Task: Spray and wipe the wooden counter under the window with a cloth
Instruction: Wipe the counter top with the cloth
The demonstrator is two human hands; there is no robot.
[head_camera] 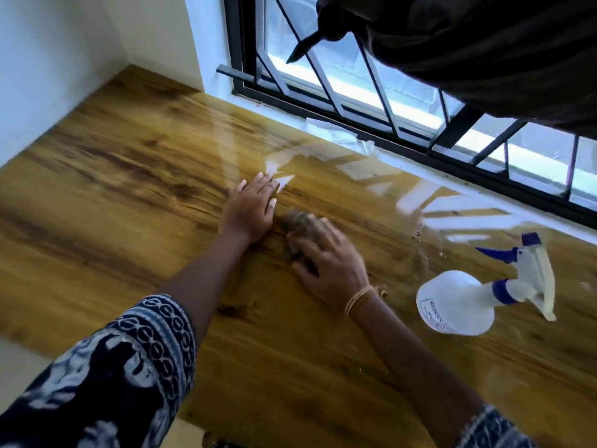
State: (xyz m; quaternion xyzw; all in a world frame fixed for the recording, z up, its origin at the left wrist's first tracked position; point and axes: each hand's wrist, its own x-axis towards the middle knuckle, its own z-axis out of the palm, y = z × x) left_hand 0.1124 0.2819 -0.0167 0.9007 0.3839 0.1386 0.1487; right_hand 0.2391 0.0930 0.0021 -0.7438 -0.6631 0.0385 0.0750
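The wooden counter (129, 176) runs under the barred window (371, 101). My right hand (329, 260) presses a brown cloth (295, 223) flat on the wood near the middle; the cloth is blurred and mostly hidden under my fingers. Just to its left, my left hand (252, 208) lies palm down on the counter, fingers spread, holding nothing. A white spray bottle (458, 305) with a blue trigger and collar lies on its side to the right of my right wrist, apart from both hands.
A dark curtain (484, 43) is knotted up over the window's upper right. A scrap of clear plastic (352, 137) lies along the sill. White walls enclose the counter's left end. Small crumbs (418, 232) dot the wood near the sill.
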